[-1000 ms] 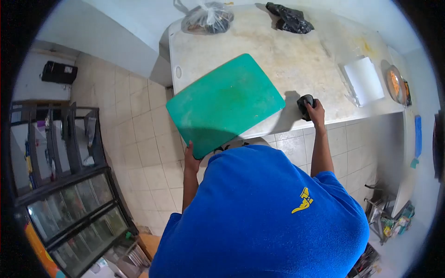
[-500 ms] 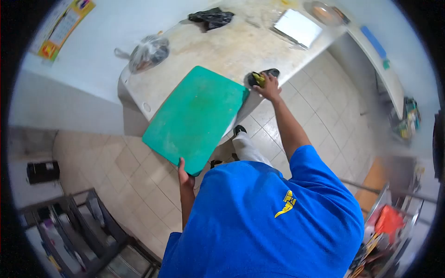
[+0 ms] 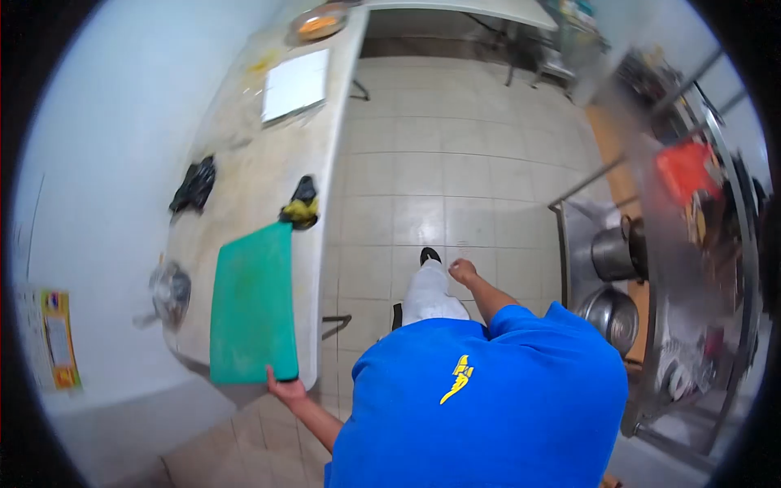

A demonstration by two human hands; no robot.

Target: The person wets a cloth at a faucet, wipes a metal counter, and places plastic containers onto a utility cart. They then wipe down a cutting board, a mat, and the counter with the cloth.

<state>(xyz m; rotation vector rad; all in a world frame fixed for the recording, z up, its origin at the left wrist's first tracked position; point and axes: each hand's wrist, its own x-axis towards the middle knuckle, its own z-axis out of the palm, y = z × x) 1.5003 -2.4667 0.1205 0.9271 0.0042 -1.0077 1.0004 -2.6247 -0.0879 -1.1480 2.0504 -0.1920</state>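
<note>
A green cutting board (image 3: 254, 305) lies over the near part of the long white table (image 3: 325, 154). My left hand (image 3: 286, 389) grips its near right corner, thumb on top and the fingers partly hidden below. Away from the table, my right hand (image 3: 463, 271) hangs over the floor beside my leg, its fingers curled in and nothing visible in them. Just past the board's far end, by the table edge, sits a black bag (image 3: 304, 192) with something yellow-green (image 3: 300, 213) at its opening.
On the table are a knotted clear bag (image 3: 170, 293), a crumpled black bag (image 3: 194, 185), a white rectangular item (image 3: 295, 85) and a bowl with orange food (image 3: 320, 24). To the right, a metal rack (image 3: 561, 244) holds a pot (image 3: 613, 253) and a steel bowl (image 3: 610, 319).
The view has swung right, toward the rack. My right hand has let go of the black bag and moved off the table. My left hand still holds the board's corner.
</note>
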